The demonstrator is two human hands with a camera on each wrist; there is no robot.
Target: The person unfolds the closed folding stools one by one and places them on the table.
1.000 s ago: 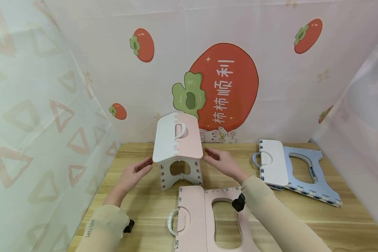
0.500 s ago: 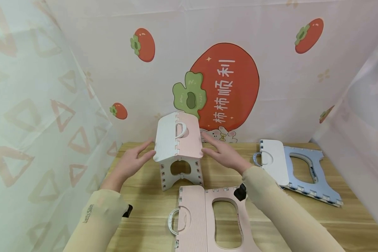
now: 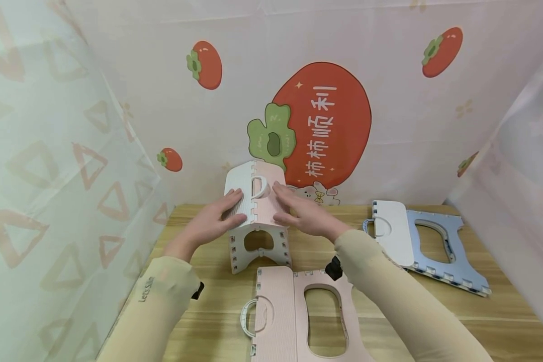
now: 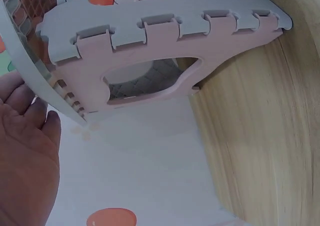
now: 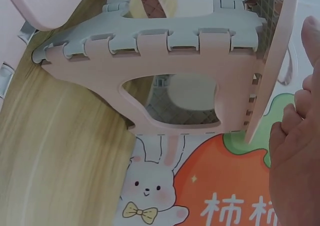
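Observation:
A folding step stool (image 3: 259,251) stands upright on its legs at the back of the wooden table, its top half white and half pink and peaked along the middle hinge. A white carry handle (image 3: 261,187) sticks up at that hinge. My left hand (image 3: 212,218) rests on the white half with fingers extended. On the pink half lies my right hand (image 3: 300,208), its fingers also straight. The left wrist view shows the stool's hinged leg panel (image 4: 150,61) beside the left palm; the right wrist view shows a pink leg panel (image 5: 170,81) with an oval opening.
A pink folding stool (image 3: 276,322) lies folded flat at the front of the table (image 3: 217,311), under the right forearm. At the right lies a blue and white folding stool (image 3: 393,234). A printed cloth wall (image 3: 163,100) closes the back directly behind the standing stool.
Both hands have risen from beside the standing stool and moved inward onto its two top halves. The stool and the two flat ones have stayed in place.

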